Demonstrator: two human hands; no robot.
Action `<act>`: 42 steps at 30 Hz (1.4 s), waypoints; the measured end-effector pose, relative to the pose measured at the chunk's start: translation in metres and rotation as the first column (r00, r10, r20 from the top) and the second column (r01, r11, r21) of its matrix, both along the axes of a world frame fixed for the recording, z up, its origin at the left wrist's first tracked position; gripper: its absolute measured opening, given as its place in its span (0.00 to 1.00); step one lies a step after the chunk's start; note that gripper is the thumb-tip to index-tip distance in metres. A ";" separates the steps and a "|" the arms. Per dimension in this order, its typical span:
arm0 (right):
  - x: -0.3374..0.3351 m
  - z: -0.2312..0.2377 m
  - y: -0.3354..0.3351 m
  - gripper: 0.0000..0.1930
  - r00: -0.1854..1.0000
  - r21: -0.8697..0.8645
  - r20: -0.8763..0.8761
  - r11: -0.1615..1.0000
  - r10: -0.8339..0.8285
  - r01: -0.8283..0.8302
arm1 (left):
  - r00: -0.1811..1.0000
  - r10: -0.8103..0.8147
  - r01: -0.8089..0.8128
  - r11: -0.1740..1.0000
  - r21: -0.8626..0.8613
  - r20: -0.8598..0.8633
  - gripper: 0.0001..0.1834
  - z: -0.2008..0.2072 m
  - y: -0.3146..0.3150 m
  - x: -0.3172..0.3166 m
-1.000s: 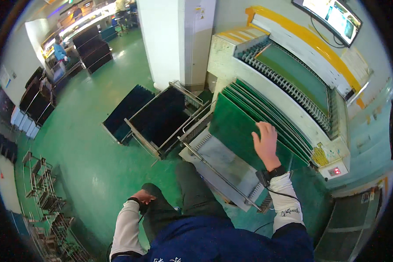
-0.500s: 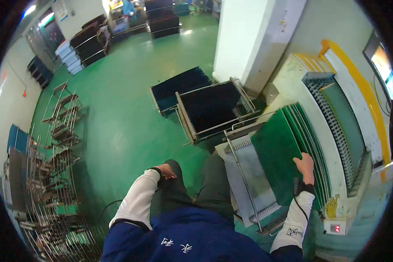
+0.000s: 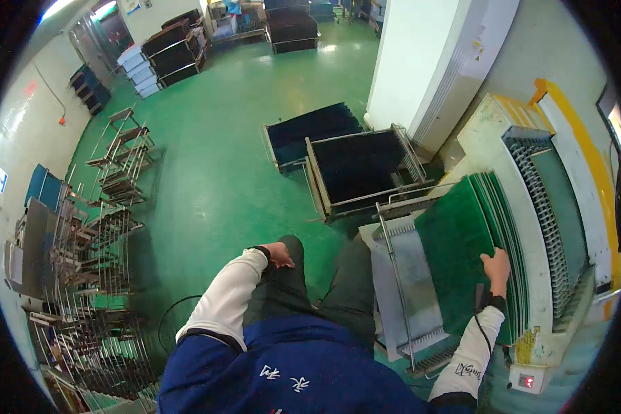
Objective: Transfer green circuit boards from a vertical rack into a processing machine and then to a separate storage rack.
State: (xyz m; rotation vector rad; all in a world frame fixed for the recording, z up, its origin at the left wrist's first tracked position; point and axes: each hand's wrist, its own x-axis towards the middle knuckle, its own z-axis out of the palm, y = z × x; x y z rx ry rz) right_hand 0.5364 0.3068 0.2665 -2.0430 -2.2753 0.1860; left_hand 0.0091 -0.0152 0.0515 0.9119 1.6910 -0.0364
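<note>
On the right, a row of thin green panels (image 3: pixel 455 241) stands in a metal rack (image 3: pixel 392 265), closely spaced and leaning. My right hand (image 3: pixel 495 267) is closed at the edge of the front panels, thumb on the near side; its fingertips are partly hidden between panels. My left hand (image 3: pixel 279 254) rests on my left knee, holding nothing, its fingers lying along the leg. Through the front rack bars shows a pale grey sheet-like surface (image 3: pixel 414 276), beside the front green panel.
Right of the panels stands a pale machine (image 3: pixel 531 207) with rows of rollers and a yellow edge. Ahead are two racks of dark panels (image 3: pixel 355 169) beside a white pillar (image 3: pixel 414 69). Metal frames (image 3: pixel 114 234) line the left; stacked dark crates (image 3: pixel 172 48) stand far back.
The view has swung slightly left, so the scene sits farther right. My right hand stays at the panels' edge, and my left hand stays on the knee.
</note>
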 end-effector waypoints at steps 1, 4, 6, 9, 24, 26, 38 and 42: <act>0.001 -0.001 -0.001 0.27 1.000 0.013 0.015 1.000 -0.006 0.006 | 1.000 -0.005 0.005 1.000 -0.002 0.018 0.19 0.008 -0.001 0.002; 0.003 0.003 -0.007 0.24 0.999 0.082 0.030 0.996 0.022 -0.024 | 0.997 0.003 -0.004 1.000 0.013 0.074 0.19 0.053 0.000 0.003; -0.002 0.009 -0.011 0.21 0.999 0.091 0.002 0.995 0.034 -0.034 | 0.992 0.041 -0.044 0.999 0.026 0.120 0.18 0.093 -0.008 0.006; -0.011 0.015 -0.019 0.15 0.997 0.096 -0.079 0.995 0.023 -0.015 | 0.995 0.041 -0.044 0.998 0.035 0.092 0.21 0.096 -0.025 -0.001; 0.002 -0.004 -0.006 0.26 0.995 0.024 -0.060 0.996 -0.085 0.086 | 0.974 0.073 -0.077 0.997 0.008 0.214 0.20 0.108 -0.025 0.005; -0.001 0.001 -0.009 0.26 0.994 0.027 -0.055 0.994 -0.100 0.101 | 0.976 0.055 -0.064 0.997 0.034 0.212 0.20 0.095 -0.017 0.003; 0.000 -0.002 -0.009 0.19 0.994 0.087 -0.063 0.992 -0.088 0.093 | 0.789 0.295 0.171 0.736 0.655 -0.538 0.15 0.016 0.038 -0.010; -0.010 0.015 -0.018 0.18 0.993 0.055 -0.082 0.994 -0.088 0.093 | 0.693 0.332 0.260 0.713 0.652 -0.640 0.19 0.024 0.038 -0.006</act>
